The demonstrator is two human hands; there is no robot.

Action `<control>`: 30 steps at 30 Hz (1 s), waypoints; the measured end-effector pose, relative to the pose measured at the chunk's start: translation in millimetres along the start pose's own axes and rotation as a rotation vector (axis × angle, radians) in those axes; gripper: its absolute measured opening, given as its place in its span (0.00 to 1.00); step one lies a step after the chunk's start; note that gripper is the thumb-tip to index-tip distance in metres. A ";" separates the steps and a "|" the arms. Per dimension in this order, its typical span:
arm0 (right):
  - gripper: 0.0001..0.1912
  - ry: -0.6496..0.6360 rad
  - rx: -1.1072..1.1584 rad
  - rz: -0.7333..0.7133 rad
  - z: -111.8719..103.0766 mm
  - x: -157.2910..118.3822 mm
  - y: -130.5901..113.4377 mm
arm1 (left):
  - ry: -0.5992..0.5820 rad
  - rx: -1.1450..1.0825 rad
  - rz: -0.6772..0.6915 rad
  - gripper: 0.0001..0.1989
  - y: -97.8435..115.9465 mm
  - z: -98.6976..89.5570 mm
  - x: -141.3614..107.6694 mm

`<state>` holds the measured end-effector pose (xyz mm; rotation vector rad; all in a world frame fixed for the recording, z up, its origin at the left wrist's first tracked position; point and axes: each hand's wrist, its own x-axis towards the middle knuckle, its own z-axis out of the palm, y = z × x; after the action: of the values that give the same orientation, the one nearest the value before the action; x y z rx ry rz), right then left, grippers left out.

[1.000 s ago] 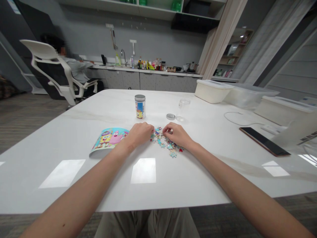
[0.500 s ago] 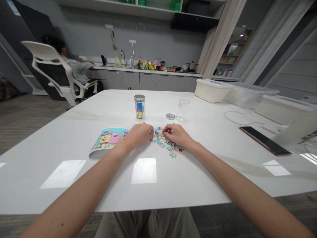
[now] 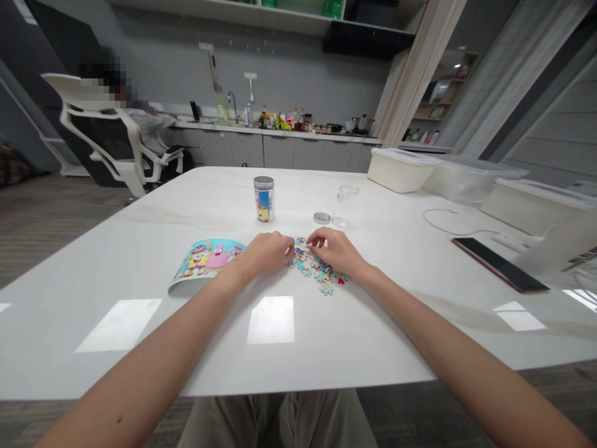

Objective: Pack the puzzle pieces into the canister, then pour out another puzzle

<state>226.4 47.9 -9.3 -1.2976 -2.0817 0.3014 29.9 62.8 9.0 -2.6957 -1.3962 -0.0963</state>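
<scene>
A loose heap of small colourful jigsaw puzzle pieces (image 3: 321,269) lies on the white table between my hands. My left hand (image 3: 269,252) rests at the heap's left edge with its fingers curled in; what they hold, if anything, is hidden. Over the upper right of the heap, my right hand (image 3: 336,250) pinches thumb and forefinger around a small pale puzzle piece (image 3: 309,244). Left of my left hand lies a curled picture sheet (image 3: 205,260) with cartoon figures, partly covered by my forearm.
A lidded jar (image 3: 263,200) with a cartoon label stands behind my left hand. Behind my right hand are a loose silver lid (image 3: 321,218) and a clear jar (image 3: 346,208). Storage boxes (image 3: 401,171) and a dark phone-like slab (image 3: 497,262) lie to the right. A person sits at the back left.
My left hand has shifted slightly right, onto the edge of the heap. My right hand has risen a little, its fingers still pinched. The other things stay put.
</scene>
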 end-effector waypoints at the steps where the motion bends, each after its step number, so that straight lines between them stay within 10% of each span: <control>1: 0.10 0.001 0.019 0.003 -0.3 0.1 0.4 | 0.002 0.004 0.003 0.15 0.1 0.2 -0.1; 23: 0.18 -0.058 0.003 0.091 -2.8 -0.6 5.4 | 0.041 0.037 -0.036 0.17 -1.4 2.3 0.3; 30: 0.22 -0.020 -0.045 0.027 -4.0 0.1 3.9 | -0.018 -0.021 0.219 0.18 3.2 -1.1 -2.0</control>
<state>231.6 49.4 -8.1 -1.3559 -2.1000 0.2818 31.4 59.2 9.7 -2.8518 -1.1010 -0.0698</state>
